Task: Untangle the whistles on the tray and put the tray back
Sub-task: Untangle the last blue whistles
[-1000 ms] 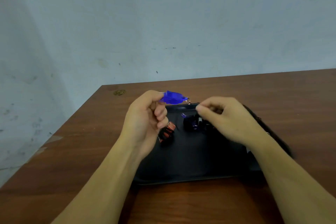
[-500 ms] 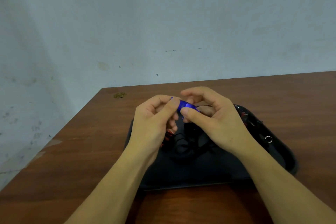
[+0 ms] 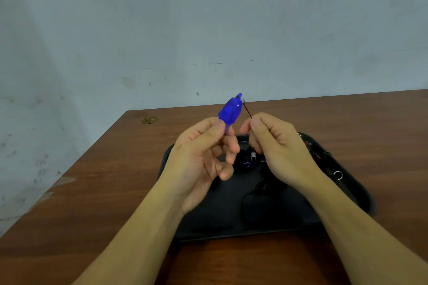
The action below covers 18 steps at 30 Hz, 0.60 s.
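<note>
Since half a second ago, both hands have risen from over the tray and parted: the left hand (image 3: 203,159) now holds the blue whistle (image 3: 230,111) upright above the tray, pinched at its lower end, while the right hand (image 3: 275,146) pinches the thin black cord (image 3: 247,111) running from the whistle's ring. Earlier the two hands were closed together around the whistle. To do this step well, keep the cord lightly tight and follow it down to the knot (pulling hard could tighten it). Other whistles and cords lie on the black tray (image 3: 356,194) on the tabletop (image 3: 92,192), probably still tangled; this part is dark and partly hidden.
</note>
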Available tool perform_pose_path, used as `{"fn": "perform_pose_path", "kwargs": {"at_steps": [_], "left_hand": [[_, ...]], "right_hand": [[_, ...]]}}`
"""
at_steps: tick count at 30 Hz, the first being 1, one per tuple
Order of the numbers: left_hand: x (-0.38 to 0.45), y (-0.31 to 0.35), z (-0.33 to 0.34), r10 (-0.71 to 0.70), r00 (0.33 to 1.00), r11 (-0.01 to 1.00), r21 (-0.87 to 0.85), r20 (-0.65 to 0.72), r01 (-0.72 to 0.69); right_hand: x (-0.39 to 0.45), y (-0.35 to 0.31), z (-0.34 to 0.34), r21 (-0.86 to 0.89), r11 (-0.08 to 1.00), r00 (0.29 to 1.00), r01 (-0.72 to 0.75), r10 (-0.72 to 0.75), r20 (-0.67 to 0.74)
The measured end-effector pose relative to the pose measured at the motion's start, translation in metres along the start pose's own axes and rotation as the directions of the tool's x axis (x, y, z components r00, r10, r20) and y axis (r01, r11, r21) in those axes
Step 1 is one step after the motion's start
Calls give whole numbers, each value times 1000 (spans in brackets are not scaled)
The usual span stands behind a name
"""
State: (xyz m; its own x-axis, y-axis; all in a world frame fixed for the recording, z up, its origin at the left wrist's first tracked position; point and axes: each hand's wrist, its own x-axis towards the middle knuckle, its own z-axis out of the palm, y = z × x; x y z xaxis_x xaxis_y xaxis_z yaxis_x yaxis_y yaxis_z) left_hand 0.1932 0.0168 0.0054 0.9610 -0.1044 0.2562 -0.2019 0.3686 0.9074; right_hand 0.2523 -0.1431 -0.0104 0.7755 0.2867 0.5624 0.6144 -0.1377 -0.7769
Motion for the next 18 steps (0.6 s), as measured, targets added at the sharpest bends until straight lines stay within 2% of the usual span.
{"fn": "perform_pose_path", "kwargs": {"at_steps": [4,8,11,12,14,16,18], "left_hand": [[0,-3,5,1,1000,998,-58,21,0],[4,-3,2,-30,979,997,-76,-204,15],[4,-1,-1,-14,961,999,-51,-275,0],[4,-1,-1,20,958,1000,-1,-287,-22],[5,-3,-4,147,935,966,249,-322,-66],[7,-9,-12,308,906,822,560,-290,-100],[8,-13,-19,379,904,642,760,-200,-101]], "right_hand": [[-4,7,14,-136,991,992,10,8,126],[-4,4,19,-415,901,963,127,-11,271],[-5,-2,17,-493,847,928,200,-2,374],[-5,-4,16,-513,829,919,220,1,395],[-4,-6,13,-536,813,933,230,-27,360],[-2,-7,4,-518,832,970,198,-92,223],[0,-7,-6,-466,870,986,162,-121,116]]}}
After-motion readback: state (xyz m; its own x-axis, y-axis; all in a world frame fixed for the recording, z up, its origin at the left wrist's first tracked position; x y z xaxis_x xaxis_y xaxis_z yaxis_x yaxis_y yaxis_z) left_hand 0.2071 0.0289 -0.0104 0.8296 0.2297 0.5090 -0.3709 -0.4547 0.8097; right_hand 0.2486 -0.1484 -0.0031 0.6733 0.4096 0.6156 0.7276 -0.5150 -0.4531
